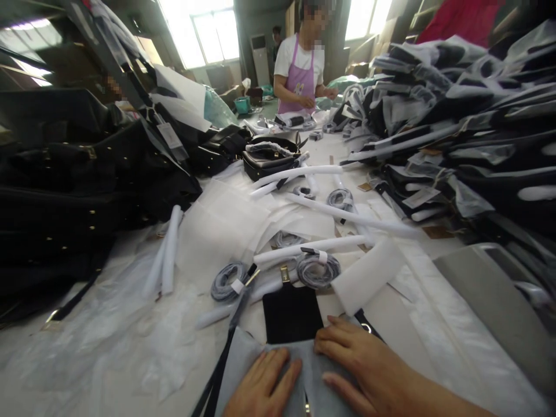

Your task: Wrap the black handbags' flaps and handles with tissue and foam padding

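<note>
My left hand [264, 387] lies with its fingers stretched out on a grey-white wrapping sheet [237, 350] at the bottom centre. My right hand [362, 362] presses flat on the same sheet further right, thumb apart from the fingers. Beyond the sheet's far edge a black flap [292, 315] sticks out, with a gold metal clasp [284, 274] at its tip. What the sheet covers is mostly hidden. A black strap [221, 368] runs down its left side. Coiled, wrapped straps [318, 270] and a folded white foam sheet [369, 275] lie just past my hands.
Black bags [65, 191] are heaped at the left. A tall pile of wrapped black pieces [486, 127] stands at the right. White foam tubes [313, 246] and a finished-looking black handbag [269, 165] lie along the table. A co-worker in a purple apron [299, 81] stands at the far end.
</note>
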Demonstrator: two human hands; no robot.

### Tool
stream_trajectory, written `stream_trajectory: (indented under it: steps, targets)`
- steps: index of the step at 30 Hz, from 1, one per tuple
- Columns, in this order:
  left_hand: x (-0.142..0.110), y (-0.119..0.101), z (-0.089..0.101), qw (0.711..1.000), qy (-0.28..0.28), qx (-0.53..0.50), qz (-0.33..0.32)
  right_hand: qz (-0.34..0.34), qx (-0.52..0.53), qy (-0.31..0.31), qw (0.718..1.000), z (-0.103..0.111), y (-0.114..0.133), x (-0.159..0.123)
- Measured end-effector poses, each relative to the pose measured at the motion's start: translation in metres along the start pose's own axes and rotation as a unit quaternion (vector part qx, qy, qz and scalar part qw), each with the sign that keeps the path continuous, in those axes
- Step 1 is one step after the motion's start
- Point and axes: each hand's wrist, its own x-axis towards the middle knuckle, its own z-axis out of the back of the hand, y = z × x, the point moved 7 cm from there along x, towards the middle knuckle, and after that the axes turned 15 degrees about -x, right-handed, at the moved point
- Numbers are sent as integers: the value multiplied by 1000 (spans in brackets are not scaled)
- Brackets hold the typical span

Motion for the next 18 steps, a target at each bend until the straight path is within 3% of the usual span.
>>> stream_trajectory:
  steps: [4, 11, 15, 18]
  targets:
    - [8, -7, 19, 999, -8, -41, 24, 45, -75, 7, 996, 3, 17, -27]
    - [-9, -16, 8, 996, 24, -45, 78, 22, -81, 0, 997, -35, 14, -49]
    - [-11, -17, 3, 998, 2, -23, 60, 18, -55, 19, 998, -26, 19, -45]
    - [-13, -16, 1, 998, -54, 19, 16, -23, -34, 7, 999, -7, 22, -27]
